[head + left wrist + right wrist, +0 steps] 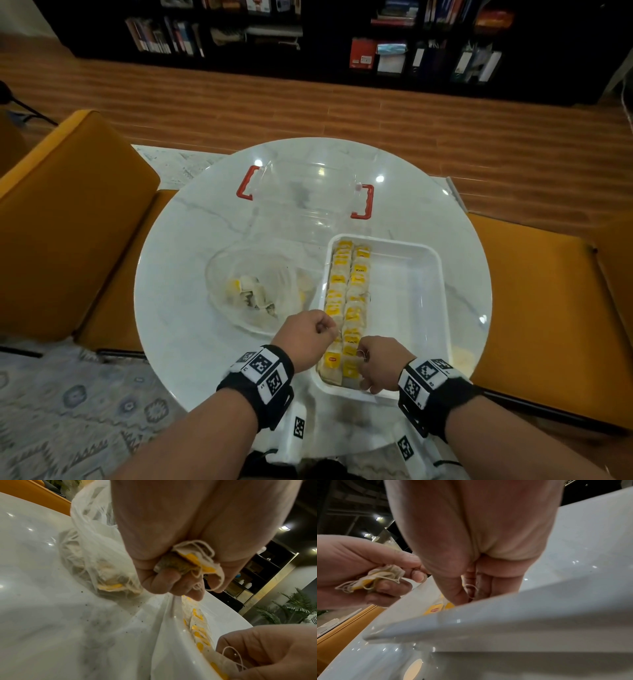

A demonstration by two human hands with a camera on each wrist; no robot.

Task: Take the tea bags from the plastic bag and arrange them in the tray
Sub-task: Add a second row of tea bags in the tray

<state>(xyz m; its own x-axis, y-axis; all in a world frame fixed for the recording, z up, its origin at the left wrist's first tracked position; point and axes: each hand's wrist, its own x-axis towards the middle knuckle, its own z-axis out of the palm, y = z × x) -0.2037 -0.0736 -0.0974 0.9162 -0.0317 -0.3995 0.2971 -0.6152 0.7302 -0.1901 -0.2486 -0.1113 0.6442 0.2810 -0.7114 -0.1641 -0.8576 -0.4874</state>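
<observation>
Head view: the left hand (310, 330) grips crumpled tea bags (192, 561) over the white tray's (424, 274) left rim; the right hand (380, 363) pinches a string at six o'clock. The plastic bag (253, 287) lies at nine o'clock of the tray.

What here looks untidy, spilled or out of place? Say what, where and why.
Dark specks dot the white table beside the plastic bag, seemingly spilled tea. The left hand grips crumpled tea bags, their strings tangled, unlike the neat rows in the tray.
</observation>
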